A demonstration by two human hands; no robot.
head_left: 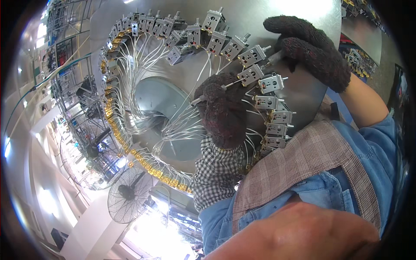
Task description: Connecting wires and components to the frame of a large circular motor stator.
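Note:
Both my hands wear dark knitted gloves. My left hand (222,115) is closed around a thin metal rod (232,83), whose tip points at a small silver box-shaped control unit (250,75). A pale thicker piece (199,100) sticks out on the other side of that fist. My right hand (314,50) is bent round a short grey cylindrical piece (275,57) in line with the unit's shaft; its upper finger stretches away from it. Whether the piece touches the shaft I cannot tell. Several similar units (234,47) stand in a curved row, shafts outward.
A round metal table (255,28) carries the ring of units. Thin white leads (134,86) run inward to a grey central disc (162,99). Brass-coloured fittings (151,170) line the left and near rim. A standing fan (129,194) and metal racks are beyond the table's left side.

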